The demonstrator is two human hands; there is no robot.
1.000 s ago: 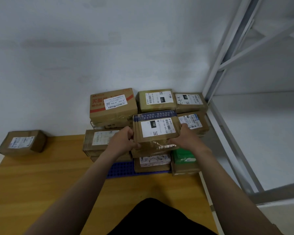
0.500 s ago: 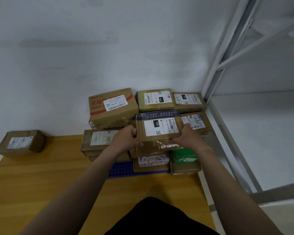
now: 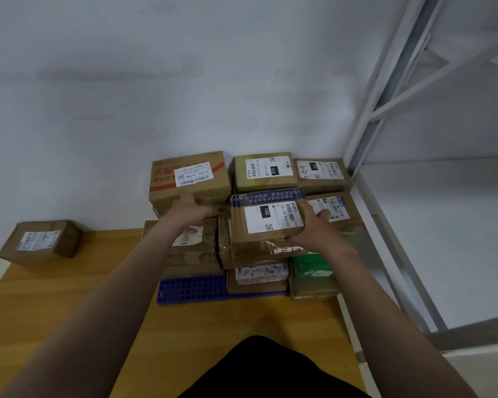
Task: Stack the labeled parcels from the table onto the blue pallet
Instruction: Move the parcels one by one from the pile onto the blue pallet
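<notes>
Item: brown parcel (image 3: 266,222), white label marked 150, blue tape across its far edge. Location: top of the near-middle column of the stack on the blue pallet (image 3: 193,288), at the far right of the table (image 3: 69,311).

Right hand (image 3: 314,229): fingers curled round the parcel's right end, thumb on its near face.

Left hand (image 3: 193,215): off the parcel, at the near lower face of the red-printed box (image 3: 190,176); fingers loosely spread, gripping nothing.

Stack: labeled boxes in rows against the wall; a green package (image 3: 311,265) low on the right.

On the table, far left, well apart: one labeled parcel (image 3: 41,241).

Right of the stack: grey metal rack (image 3: 385,110).
</notes>
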